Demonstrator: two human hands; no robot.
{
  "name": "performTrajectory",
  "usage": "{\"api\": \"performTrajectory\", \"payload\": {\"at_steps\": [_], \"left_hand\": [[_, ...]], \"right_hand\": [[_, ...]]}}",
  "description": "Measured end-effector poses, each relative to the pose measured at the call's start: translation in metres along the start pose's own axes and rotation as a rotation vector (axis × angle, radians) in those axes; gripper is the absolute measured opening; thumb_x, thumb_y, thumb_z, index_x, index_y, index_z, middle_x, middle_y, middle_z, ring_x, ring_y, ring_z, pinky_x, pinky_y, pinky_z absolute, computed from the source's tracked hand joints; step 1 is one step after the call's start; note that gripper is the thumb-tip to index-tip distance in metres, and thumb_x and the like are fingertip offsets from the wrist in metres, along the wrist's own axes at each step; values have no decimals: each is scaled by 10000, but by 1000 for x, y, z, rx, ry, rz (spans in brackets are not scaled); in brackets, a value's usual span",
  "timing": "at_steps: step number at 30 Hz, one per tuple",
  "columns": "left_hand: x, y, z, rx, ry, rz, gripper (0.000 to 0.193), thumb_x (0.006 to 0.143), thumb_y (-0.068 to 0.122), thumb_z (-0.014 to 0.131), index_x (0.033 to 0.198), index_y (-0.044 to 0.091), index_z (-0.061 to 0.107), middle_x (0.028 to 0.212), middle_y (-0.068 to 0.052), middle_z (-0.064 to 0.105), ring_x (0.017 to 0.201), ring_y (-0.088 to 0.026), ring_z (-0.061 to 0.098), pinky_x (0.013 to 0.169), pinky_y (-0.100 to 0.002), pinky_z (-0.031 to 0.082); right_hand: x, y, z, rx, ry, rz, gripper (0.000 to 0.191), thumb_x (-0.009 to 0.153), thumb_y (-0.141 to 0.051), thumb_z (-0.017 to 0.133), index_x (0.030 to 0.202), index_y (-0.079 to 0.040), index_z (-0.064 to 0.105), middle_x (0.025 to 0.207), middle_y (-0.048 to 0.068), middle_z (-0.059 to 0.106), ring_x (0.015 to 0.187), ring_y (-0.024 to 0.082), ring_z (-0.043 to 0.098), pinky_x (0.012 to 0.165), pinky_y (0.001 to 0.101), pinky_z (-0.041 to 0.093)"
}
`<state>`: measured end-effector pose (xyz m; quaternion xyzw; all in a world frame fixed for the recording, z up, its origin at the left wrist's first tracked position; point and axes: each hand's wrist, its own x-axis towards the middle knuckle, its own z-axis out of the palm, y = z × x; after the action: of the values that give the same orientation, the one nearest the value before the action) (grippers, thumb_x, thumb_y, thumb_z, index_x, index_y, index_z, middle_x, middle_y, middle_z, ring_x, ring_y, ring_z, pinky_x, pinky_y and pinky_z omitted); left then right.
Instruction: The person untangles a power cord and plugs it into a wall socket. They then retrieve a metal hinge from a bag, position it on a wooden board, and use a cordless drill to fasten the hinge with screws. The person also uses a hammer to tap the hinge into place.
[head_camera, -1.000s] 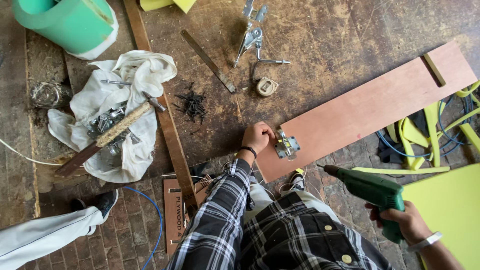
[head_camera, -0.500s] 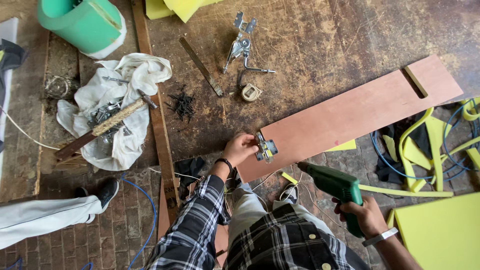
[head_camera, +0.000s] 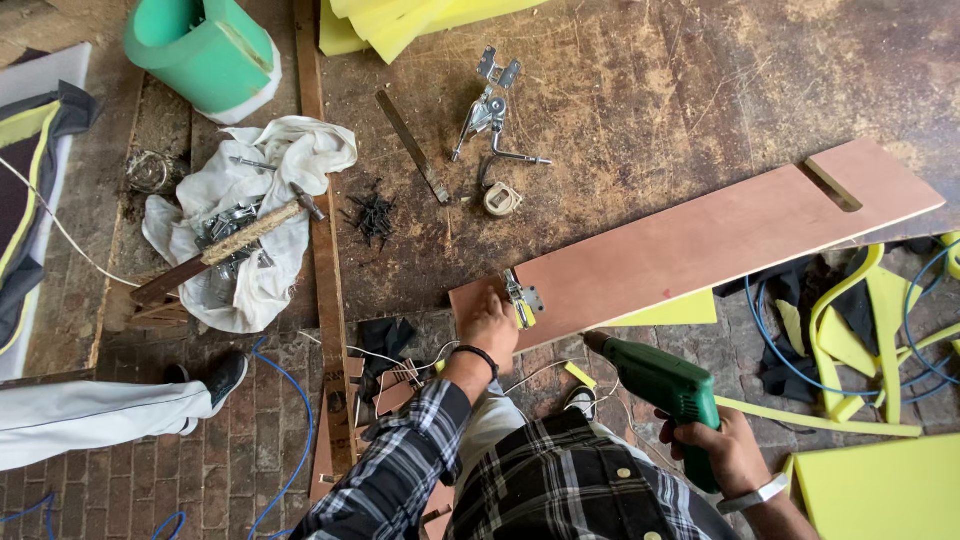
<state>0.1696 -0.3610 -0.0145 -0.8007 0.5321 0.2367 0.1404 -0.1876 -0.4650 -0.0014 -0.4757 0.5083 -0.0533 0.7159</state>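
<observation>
The left hand (head_camera: 490, 322) lies palm down with fingers spread flat on the near end of a long reddish-brown board (head_camera: 700, 240), which stretches from the person's knees up and away to the right across a scuffed wooden worktop (head_camera: 640, 90); the hand grips nothing but presses beside a small metal hinge (head_camera: 522, 299) with a yellow part, which sits on that same end of the board, just touching the fingertips. The right hand (head_camera: 725, 450) is wrapped tight around the handle of a green power drill (head_camera: 660, 385), whose nose points up and left toward the hinge but stands apart from it, over the brick floor (head_camera: 230, 460). The far end of the board has a narrow slot cut into it. Left of the board a small heap of dark screws (head_camera: 372, 213) lies on the worktop, and beyond it a white cloth (head_camera: 250, 200) holds a hammer (head_camera: 235, 245) with a wooden handle and some metal bits. A flat metal strip (head_camera: 412, 145), a shiny metal fitting (head_camera: 490, 110) and a small roll of tape (head_camera: 500, 199) lie further up the worktop. A green roll (head_camera: 200, 45) stands at the top left, yellow foam pieces (head_camera: 400, 18) at the top edge, and more yellow foam offcuts (head_camera: 870, 310) with blue cable (head_camera: 770, 330) lie at the right. At the lower left another person's leg in pale trousers with a dark shoe (head_camera: 225, 378) reaches in
</observation>
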Motion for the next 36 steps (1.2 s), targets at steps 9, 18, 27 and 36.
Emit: {"api": "performTrajectory", "payload": {"at_steps": [9, 18, 27, 36], "left_hand": [[31, -70, -65, -303, 295, -163, 156, 906, 203, 691, 1035, 116, 682, 945, -132, 740, 859, -324, 742, 773, -487, 590], [72, -109, -85, -391, 413, -241, 226, 815, 253, 749, 1023, 169, 720, 980, -148, 742, 940, -382, 708, 821, -525, 563], [104, -153, -103, -428, 372, -138, 352, 794, 291, 792, 1075, 132, 652, 1010, -145, 732, 955, -371, 703, 812, -518, 569], [95, -162, -103, -513, 275, 72, 399, 876, 205, 720, 1237, 109, 582, 1033, -125, 735, 941, -327, 728, 785, -483, 586]], "right_hand": [[30, -60, -26, -114, 76, -232, 450, 708, -190, 677, 1055, 93, 718, 830, 185, 748, 690, 256, 688, 638, 374, 554], [128, -96, -21, -1026, 734, -132, 586, 793, -528, 797, 1141, -60, 740, 1044, 223, 741, 963, 428, 703, 851, 530, 541], [217, -128, 5, -1213, 890, -206, 1028, 602, -605, 919, 1374, -9, 592, 1305, 233, 582, 1227, 408, 542, 977, 565, 464], [212, -212, 253, -1041, -1, -1183, 580, 842, -330, 759, 1379, -151, 630, 1578, 113, 487, 1426, 310, 484, 1184, 462, 426]]}}
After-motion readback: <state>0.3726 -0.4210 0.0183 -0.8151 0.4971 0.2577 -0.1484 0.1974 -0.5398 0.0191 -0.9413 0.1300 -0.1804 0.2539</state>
